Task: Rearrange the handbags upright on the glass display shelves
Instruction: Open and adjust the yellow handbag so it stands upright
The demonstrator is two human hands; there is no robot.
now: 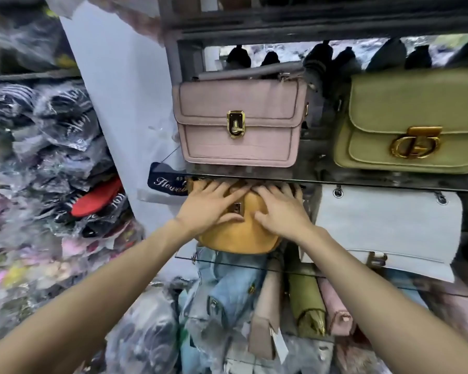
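Two hands lie flat on the front of the mustard handbag (238, 236), which stands on the middle glass shelf (227, 261) under the pink handbag (239, 122). Left hand (211, 205) has its fingers spread and straight over the upper left of the flap, with the thumb near the small metal clasp (237, 208). Right hand (281, 209) is the same on the other side, fingers straight and reaching to the top edge; neither hand grips anything. The bag seems to lean a little toward the camera, so I judge the step is to push it back until it stands straight. To do this well, the pressure should be equal from both palms and high on the bag, so it turns on its bottom edge and does not slide sideways into the white handbag (389, 225) just beside it. Its top is close under the upper glass shelf (362, 182), so the push should go slowly
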